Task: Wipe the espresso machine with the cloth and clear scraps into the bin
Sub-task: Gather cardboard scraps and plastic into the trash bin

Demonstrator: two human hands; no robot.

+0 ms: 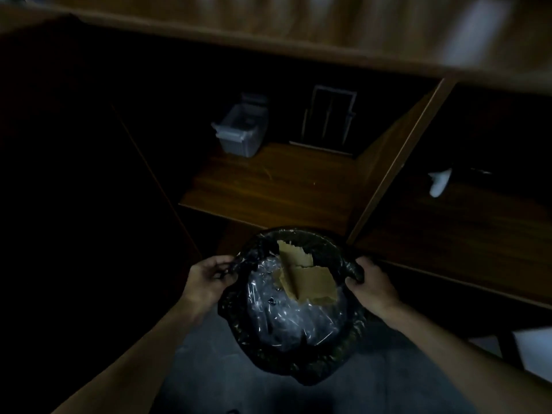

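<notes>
A round bin lined with a black plastic bag [301,358] stands on the grey floor below me. Torn pieces of brown cardboard [307,279] lie on crumpled clear plastic wrap [286,315] inside it. My left hand [209,279] grips the bag's edge at the bin's left rim. At the right rim, my right hand [370,285] grips the bag's edge too. The espresso machine and the cloth are out of view.
Under a wooden counter [268,28], a low wooden shelf [268,186] holds a small grey plastic basket [239,130] and a dark wire rack [328,118]. An upright wooden divider [397,162] separates a right shelf with a white object [439,182]. The area is dim.
</notes>
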